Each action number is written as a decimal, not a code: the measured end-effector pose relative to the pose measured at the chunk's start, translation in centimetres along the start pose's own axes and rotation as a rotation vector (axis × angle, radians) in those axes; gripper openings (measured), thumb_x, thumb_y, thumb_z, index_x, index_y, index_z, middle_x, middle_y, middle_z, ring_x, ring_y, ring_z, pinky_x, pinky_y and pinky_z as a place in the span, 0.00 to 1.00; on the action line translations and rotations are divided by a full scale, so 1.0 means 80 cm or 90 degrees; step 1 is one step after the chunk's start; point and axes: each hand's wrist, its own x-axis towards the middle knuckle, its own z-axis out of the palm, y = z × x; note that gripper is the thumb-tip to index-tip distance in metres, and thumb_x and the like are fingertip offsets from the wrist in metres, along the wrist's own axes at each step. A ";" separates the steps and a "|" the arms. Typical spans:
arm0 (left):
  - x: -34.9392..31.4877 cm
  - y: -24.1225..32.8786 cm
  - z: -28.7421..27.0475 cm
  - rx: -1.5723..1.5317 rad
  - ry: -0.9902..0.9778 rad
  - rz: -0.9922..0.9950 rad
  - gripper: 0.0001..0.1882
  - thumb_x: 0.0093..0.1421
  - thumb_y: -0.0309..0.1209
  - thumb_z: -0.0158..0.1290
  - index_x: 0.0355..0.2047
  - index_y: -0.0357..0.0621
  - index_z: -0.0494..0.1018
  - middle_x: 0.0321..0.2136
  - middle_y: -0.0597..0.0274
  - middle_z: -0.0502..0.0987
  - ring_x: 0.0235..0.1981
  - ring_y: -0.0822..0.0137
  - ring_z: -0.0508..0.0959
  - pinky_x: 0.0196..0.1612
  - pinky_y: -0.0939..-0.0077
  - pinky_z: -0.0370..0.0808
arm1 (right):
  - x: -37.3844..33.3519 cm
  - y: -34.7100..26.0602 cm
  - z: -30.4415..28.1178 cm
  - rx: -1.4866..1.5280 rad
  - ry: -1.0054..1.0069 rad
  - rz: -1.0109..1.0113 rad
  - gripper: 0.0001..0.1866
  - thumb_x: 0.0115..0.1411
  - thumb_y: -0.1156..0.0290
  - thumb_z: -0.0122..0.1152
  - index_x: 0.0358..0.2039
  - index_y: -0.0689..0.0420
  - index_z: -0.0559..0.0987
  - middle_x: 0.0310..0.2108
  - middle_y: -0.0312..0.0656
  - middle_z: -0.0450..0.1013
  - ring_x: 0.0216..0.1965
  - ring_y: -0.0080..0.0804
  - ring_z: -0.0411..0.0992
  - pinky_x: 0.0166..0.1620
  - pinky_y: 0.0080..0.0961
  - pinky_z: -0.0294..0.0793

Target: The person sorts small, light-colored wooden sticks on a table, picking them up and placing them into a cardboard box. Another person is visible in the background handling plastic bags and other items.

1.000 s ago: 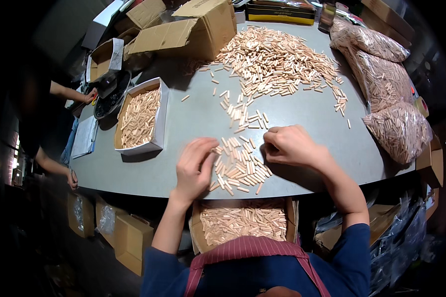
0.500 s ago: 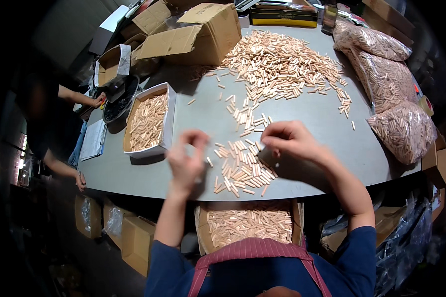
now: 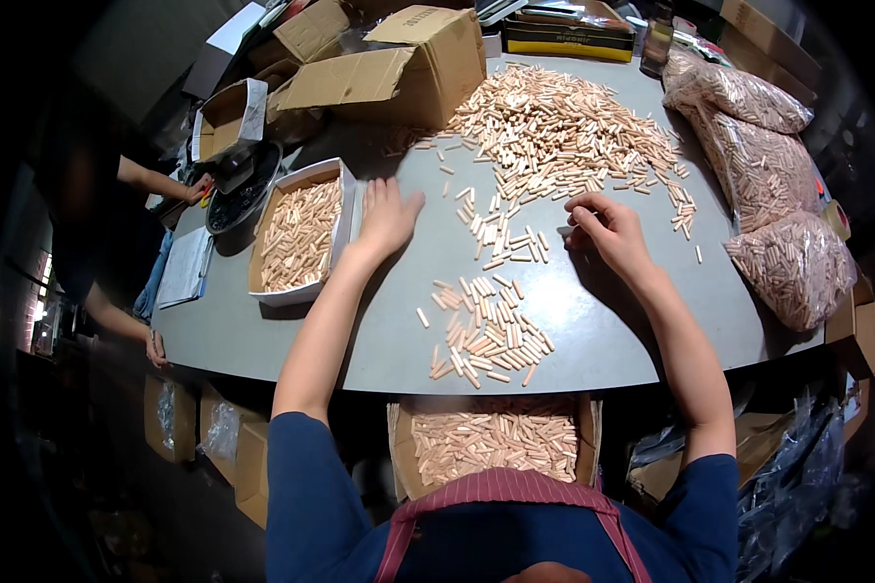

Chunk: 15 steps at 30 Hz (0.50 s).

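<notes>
Left hand (image 3: pixel 389 216) moved beside one box (image 3: pixel 342 219) of dowels (image 3: pixel 297 233), flattened, gripping nothing; right hand (image 3: pixel 605 231) half-curled (hold unclear).

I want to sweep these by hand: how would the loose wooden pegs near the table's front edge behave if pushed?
The loose pegs look short and round-sided, so they would probably roll. Their straight, wood-like bodies suggest stiff, light pieces. Since they lie near the front edge of the table, some might drop toward the open cardboard box below.

Printed lettering stands on the large cardboard box (image 3: pixel 448 76) and black-and-yellow box (image 3: pixel 566 41).
</notes>
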 end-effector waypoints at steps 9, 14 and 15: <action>-0.125 0.111 -0.043 -0.175 -0.161 0.261 0.33 0.75 0.40 0.43 0.70 0.24 0.57 0.73 0.30 0.57 0.76 0.36 0.54 0.79 0.48 0.46 | -0.011 -0.005 0.011 -0.038 -0.086 -0.043 0.10 0.71 0.71 0.58 0.45 0.64 0.82 0.28 0.39 0.80 0.28 0.22 0.80 0.34 0.23 0.79; -0.163 0.149 -0.063 -0.079 -0.215 0.291 0.36 0.74 0.43 0.46 0.74 0.31 0.55 0.75 0.37 0.56 0.77 0.43 0.53 0.79 0.48 0.44 | -0.030 -0.030 0.033 -0.186 -0.265 -0.079 0.10 0.66 0.68 0.62 0.42 0.60 0.84 0.29 0.45 0.82 0.31 0.36 0.81 0.39 0.32 0.80; -0.168 0.153 -0.064 -0.075 -0.215 0.307 0.37 0.74 0.44 0.47 0.74 0.32 0.55 0.75 0.38 0.56 0.77 0.43 0.53 0.79 0.48 0.45 | -0.033 -0.032 0.036 -0.236 -0.289 -0.124 0.10 0.65 0.67 0.62 0.42 0.59 0.84 0.31 0.47 0.83 0.33 0.41 0.82 0.40 0.35 0.80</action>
